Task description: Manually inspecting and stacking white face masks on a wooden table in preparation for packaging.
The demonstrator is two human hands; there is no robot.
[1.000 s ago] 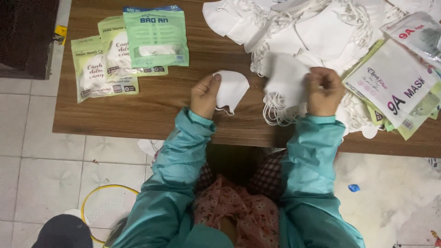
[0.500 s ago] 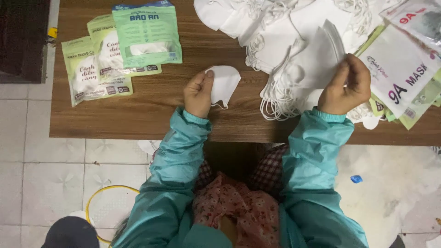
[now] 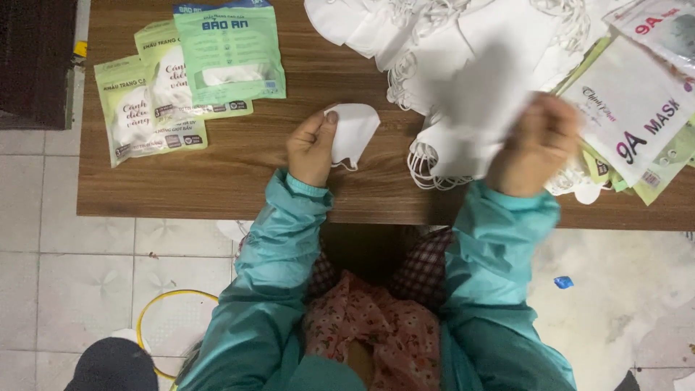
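Observation:
My left hand (image 3: 313, 148) pinches the edge of a folded white face mask (image 3: 356, 130) that lies on the brown wooden table (image 3: 239, 181). My right hand (image 3: 537, 145) is blurred with motion and holds a second white mask (image 3: 483, 94) lifted above the table. Behind it a heap of loose white masks (image 3: 434, 36) with elastic ear loops spreads across the table's far middle. Both arms wear teal sleeves.
Three green sealed mask packets (image 3: 188, 72) lie at the table's far left. White and green empty packets (image 3: 637, 101) are stacked at the right edge. Below the table edge is a tiled floor with a yellow ring (image 3: 156, 318) and a blue scrap (image 3: 564, 282).
My right hand has picked a mask out of the pile and swung it up and to the left; it is now blurred. My left hand stays on the folded mask.

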